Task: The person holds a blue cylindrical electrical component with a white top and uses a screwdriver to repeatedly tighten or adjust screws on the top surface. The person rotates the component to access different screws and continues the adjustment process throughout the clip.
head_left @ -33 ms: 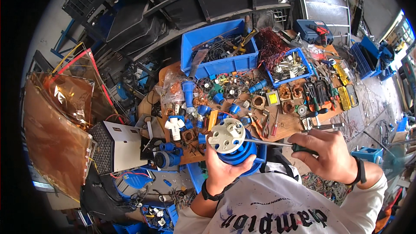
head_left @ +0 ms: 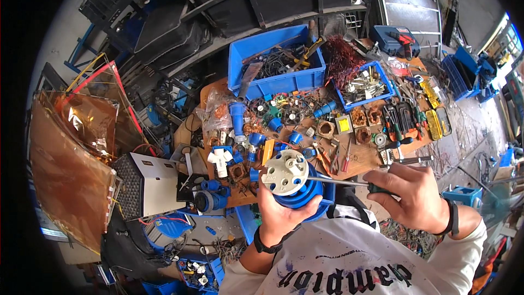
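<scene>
Head view shows a round blue plug body with a white pinned face (head_left: 289, 177) held just above the near edge of the counter (head_left: 363, 155), close to the person's chest. Left hand (head_left: 278, 213) cups it from below, fingers wrapped round the blue shell. Right hand (head_left: 412, 196) is closed round the handle of a screwdriver (head_left: 349, 183), whose thin shaft runs level leftward to the white face. Little bare wood shows on the counter; loose blue connectors, copper coils and pliers crowd it right up to the near edge. At the far side a large blue bin (head_left: 275, 65) holds cables and tools, and a smaller blue bin (head_left: 365, 84) to its right holds pale metal parts. A grey box (head_left: 147, 183) sits left of the counter.
</scene>
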{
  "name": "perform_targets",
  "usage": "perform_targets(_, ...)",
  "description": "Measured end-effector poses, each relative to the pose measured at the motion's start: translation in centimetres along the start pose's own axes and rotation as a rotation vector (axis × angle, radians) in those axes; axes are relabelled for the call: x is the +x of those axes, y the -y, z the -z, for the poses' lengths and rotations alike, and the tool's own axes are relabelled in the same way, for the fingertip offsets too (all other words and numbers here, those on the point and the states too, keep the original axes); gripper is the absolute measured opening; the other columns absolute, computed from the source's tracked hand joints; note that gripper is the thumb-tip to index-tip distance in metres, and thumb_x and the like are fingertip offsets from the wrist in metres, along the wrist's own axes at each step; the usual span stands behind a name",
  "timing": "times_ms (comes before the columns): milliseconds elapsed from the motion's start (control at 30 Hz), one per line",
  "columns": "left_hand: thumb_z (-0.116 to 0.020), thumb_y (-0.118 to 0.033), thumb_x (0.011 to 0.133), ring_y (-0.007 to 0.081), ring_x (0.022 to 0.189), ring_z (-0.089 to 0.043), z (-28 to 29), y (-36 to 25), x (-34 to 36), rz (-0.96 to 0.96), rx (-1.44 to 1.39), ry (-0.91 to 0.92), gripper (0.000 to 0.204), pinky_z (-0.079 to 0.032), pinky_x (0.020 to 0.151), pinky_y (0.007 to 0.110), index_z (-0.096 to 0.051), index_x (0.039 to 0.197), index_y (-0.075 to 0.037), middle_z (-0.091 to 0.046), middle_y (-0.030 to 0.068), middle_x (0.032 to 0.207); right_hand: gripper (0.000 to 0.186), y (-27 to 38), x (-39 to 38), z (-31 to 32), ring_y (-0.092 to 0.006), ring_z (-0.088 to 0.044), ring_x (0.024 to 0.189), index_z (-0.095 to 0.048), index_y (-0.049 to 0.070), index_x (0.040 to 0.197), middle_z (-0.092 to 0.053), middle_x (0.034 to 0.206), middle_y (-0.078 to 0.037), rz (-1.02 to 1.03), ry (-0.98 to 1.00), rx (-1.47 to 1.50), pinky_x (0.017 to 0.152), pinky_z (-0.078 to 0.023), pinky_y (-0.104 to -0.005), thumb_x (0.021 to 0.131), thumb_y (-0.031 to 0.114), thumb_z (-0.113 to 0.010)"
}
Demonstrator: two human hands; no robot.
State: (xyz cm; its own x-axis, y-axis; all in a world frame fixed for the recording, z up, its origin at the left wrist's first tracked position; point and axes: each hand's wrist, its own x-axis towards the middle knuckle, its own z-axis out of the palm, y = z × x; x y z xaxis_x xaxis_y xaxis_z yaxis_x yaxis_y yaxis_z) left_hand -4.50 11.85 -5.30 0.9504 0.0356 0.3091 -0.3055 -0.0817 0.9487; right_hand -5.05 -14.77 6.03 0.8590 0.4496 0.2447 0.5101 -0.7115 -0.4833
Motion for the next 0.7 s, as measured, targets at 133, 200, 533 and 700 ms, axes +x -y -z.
perform_targets(133,-0.096,-0.023,0.065,0.0226,0.106,-0.067,-0.1,-0.2,0.2,-0.055,-0.026,-0.027,0.086,-0.055,0.092,0.036,-0.047,0.131,0.002,-0.063,0.0145,0.121,0.046,-0.5,-0.4,-0.6,-0.0148,-0.05,0.053,-0.072,0.018,0.118,-0.045,0.072,0.001,0.192,-0.139,-0.229,0.046,-0.043,-0.0316,0.073,0.017,-0.079)
perform_targets(200,-0.096,-0.022,0.065,0.0225,0.105,-0.067,0.0,-0.4,0.5,-0.092,-0.013,-0.014,0.086,-0.056,0.091,0.036,-0.047,0.131,0.002,-0.063,0.0139,0.119,0.052,-0.9,-0.7,-0.7,-0.0122,-0.048,0.056,-0.072,0.02,0.119,-0.046,0.076,0.002,0.264,-0.182,-0.312,0.047,-0.041,-0.0297,0.068,0.016,-0.076)
perform_targets(533,-0.097,-0.017,0.062,0.0263,0.112,-0.065,-0.4,-0.2,0.1,-0.211,0.099,-0.003,0.092,-0.055,0.095,0.038,-0.045,0.135,0.001,-0.058,0.0179,0.129,0.056,-1.7,-2.1,0.1,-0.013,-0.049,0.06,-0.072,0.021,0.121,-0.05,0.08,0.002,0.341,-0.22,-0.441,0.052,-0.038,-0.0286,0.066,0.017,-0.07)
perform_targets(700,-0.098,-0.019,0.06,0.0303,0.114,-0.064,-0.6,0.7,-0.2,-0.216,0.099,-0.013,0.091,-0.054,0.095,0.041,-0.046,0.134,-0.001,-0.056,0.0194,0.131,0.056,-2.2,-2.3,0.5,-0.0138,-0.051,0.059,-0.071,0.02,0.122,-0.049,0.077,0.002,0.328,-0.17,-0.341,0.05,-0.04,-0.0304,0.066,0.018,-0.075)
